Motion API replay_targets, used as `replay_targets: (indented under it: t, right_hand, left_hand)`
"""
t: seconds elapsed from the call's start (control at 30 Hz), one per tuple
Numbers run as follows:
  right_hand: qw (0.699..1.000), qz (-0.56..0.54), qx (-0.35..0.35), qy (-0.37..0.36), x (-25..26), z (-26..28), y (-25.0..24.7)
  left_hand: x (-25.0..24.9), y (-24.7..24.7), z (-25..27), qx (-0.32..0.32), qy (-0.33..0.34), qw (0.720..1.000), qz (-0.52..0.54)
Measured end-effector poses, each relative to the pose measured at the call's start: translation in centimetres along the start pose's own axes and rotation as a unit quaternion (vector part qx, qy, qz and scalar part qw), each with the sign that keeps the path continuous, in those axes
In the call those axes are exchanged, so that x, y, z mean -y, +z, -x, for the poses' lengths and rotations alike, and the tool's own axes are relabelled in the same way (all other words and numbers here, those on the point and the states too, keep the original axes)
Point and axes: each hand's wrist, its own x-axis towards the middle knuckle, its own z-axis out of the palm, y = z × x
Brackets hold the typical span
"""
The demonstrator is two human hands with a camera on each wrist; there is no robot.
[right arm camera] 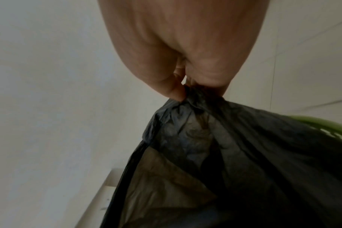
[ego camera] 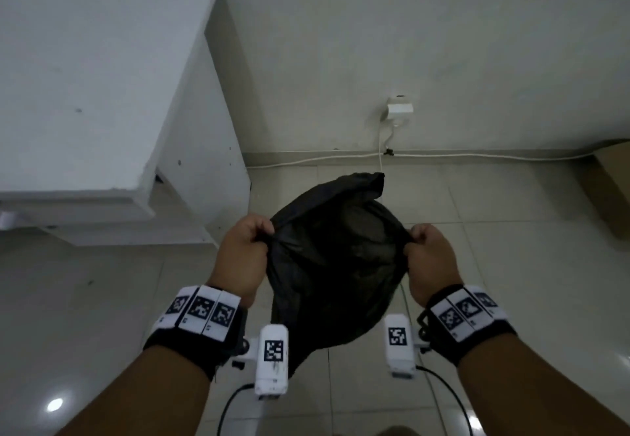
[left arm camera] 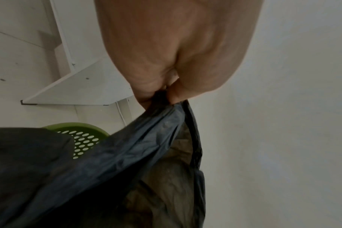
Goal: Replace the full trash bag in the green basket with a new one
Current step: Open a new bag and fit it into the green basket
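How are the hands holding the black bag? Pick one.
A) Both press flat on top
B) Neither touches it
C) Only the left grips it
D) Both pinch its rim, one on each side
D: the left hand and right hand each pinch bunched rim on opposite sides of the bag.

I hold the trash bag (ego camera: 335,265) between both hands above the floor (ego camera: 511,248); desk (ego camera: 85,77) to its left, wall (ego camera: 443,43) behind.

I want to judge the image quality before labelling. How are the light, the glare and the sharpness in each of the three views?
Head view: dim, straight edges bowed by the wide lens, a bright glare spot on the floor tiles. Left wrist view: the left hand is soft, the black bag dark, the green basket still readable. Right wrist view: the right hand is blurred, bag folds murky.
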Motion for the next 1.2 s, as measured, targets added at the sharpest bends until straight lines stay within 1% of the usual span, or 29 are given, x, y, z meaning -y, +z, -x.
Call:
replay_targets:
  t: [0.07, 0.13, 0.17, 0.2, 0.23, 0.3, 0.33, 0.37, 0.43, 0.5, 0.57, 0.63, 0.67, 0.7, 0.73, 0.77, 0.8, 0.83, 0.9, 0.93, 0.97, 1.03, 1.07, 1.13, 1.2]
  right_hand:
    - [1.0, 0.024, -0.001, -0.014, -1.8, -1.4, -0.2]
    - [0.999, -0.016, 0.031, -0.001, -3.0, -2.7, 0.0]
    - [0.999, -0.018, 0.048, -0.002, -3.9, -3.4, 0.3]
    - [0.998, 0.007, 0.054, -0.019, -4.8, -4.0, 0.5]
    - [0.993, 0.081, 0.056, -0.06, -5.9, -4.7, 0.6]
    - [0.962, 0.218, 0.035, -0.163, -8.0, -6.3, 0.9]
    - [0.949, 0.246, 0.029, -0.195, -9.0, -6.8, 1.1]
    - [0.942, 0.257, 0.03, -0.211, -10.0, -7.4, 1.2]
    - [0.941, 0.247, 0.039, -0.228, -11.6, -8.5, 1.4]
    - [0.945, 0.232, 0.062, -0.222, -12.6, -9.2, 1.5]
    - [0.953, 0.212, 0.09, -0.199, -12.7, -9.3, 1.9]
    - [0.961, 0.189, 0.095, -0.18, -12.5, -10.0, 2.3]
    - [0.957, 0.202, 0.089, -0.187, -12.3, -10.5, 2.5]
    - [0.945, 0.237, 0.082, -0.208, -12.0, -11.0, 2.8]
    - [0.924, 0.287, 0.072, -0.241, -11.8, -11.9, 3.0]
    - [0.902, 0.329, 0.056, -0.274, -11.6, -12.8, 3.3]
    - [0.89, 0.345, 0.035, -0.297, -11.3, -13.7, 3.6]
    - [0.889, 0.335, 0.021, -0.311, -10.9, -14.6, 4.0]
    - [0.885, 0.319, 0.014, -0.338, -10.4, -17.0, 4.6]
    - [0.88, 0.332, 0.028, -0.339, -10.3, -18.2, 4.8]
    - [0.874, 0.357, 0.053, -0.326, -10.2, -19.3, 5.0]
    - [0.858, 0.431, 0.094, -0.261, -10.3, -21.1, 5.5]
    - [0.849, 0.461, 0.099, -0.237, -10.5, -21.8, 5.6]
    - [0.832, 0.509, 0.09, -0.201, -11.3, -23.0, 6.0]
    - [0.814, 0.56, 0.091, -0.124, -11.9, -23.3, 6.3]
  left_hand:
    - [2.3, 0.1, -1.4, -0.005, -0.014, 1.0, 0.002]
    - [4.2, 0.1, -2.9, -0.002, -0.028, 1.0, 0.006]
    - [5.4, 0.2, -3.7, -0.006, -0.022, 1.0, 0.006]
    - [6.9, 0.2, -4.5, -0.015, -0.001, 1.0, -0.016]
    - [8.2, 0.2, -5.1, -0.019, 0.038, 0.997, -0.058]
    - [10.5, 0.1, -6.4, -0.012, 0.132, 0.978, -0.162]
    - [11.5, 0.1, -6.8, -0.003, 0.166, 0.964, -0.206]
    - [12.6, 0.0, -7.3, -0.001, 0.189, 0.954, -0.232]
    - [14.2, 0.0, -7.9, -0.003, 0.213, 0.948, -0.238]
    - [15.6, 0.1, -8.5, 0.001, 0.204, 0.957, -0.207]
    - [16.1, 0.3, -9.1, 0.011, 0.167, 0.975, -0.149]
    - [16.0, 0.7, -10.3, 0.03, 0.124, 0.988, -0.089]
    - [15.8, 1.1, -11.1, 0.036, 0.116, 0.99, -0.069]
    - [15.4, 1.3, -12.1, 0.037, 0.121, 0.989, -0.073]
    - [15.1, 1.4, -13.2, 0.043, 0.135, 0.985, -0.098]
    - [14.8, 1.3, -14.5, 0.053, 0.147, 0.976, -0.154]
    - [14.8, 1.3, -16.1, 0.053, 0.152, 0.964, -0.211]
    - [14.8, 1.2, -17.5, 0.05, 0.146, 0.952, -0.263]
    - [14.8, 1.0, -20.0, 0.051, 0.137, 0.939, -0.312]
    - [15.4, 0.8, -21.4, 0.06, 0.138, 0.933, -0.326]
    - [15.7, 0.8, -22.5, 0.071, 0.141, 0.93, -0.333]
    - [15.9, 1.2, -23.9, 0.088, 0.141, 0.927, -0.338]
    - [15.9, 1.4, -24.4, 0.101, 0.131, 0.923, -0.347]
    - [16.7, 2.1, -25.2, 0.109, 0.104, 0.912, -0.381]
    - [17.6, 2.7, -26.0, 0.117, 0.061, 0.902, -0.41]
